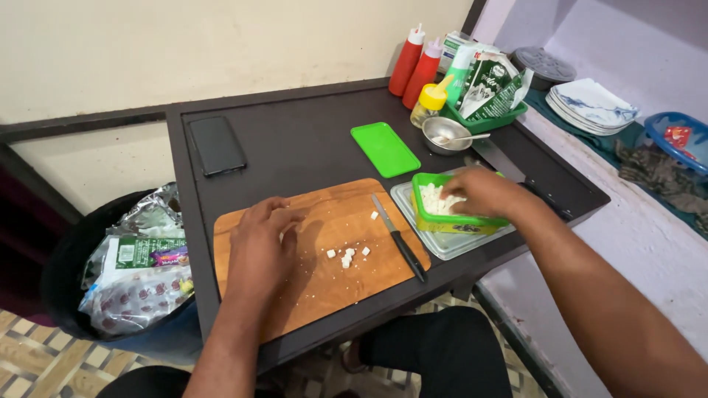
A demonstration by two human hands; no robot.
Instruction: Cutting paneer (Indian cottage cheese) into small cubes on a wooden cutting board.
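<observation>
Head view, steeply down, near dark table (295, 140)

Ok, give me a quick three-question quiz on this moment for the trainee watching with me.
1. True or false: the black-handled kitchen knife lies on the wooden cutting board, held by neither hand.
2. Which hand is over the green rectangular plastic tub of white cubes: A) left hand, B) right hand?
3. What flat green thing lies on the dark table behind the board?

Key
1. True.
2. B: the right hand is at the tub; the left hand rests on the board.
3. The green rectangular plastic lid.
</observation>
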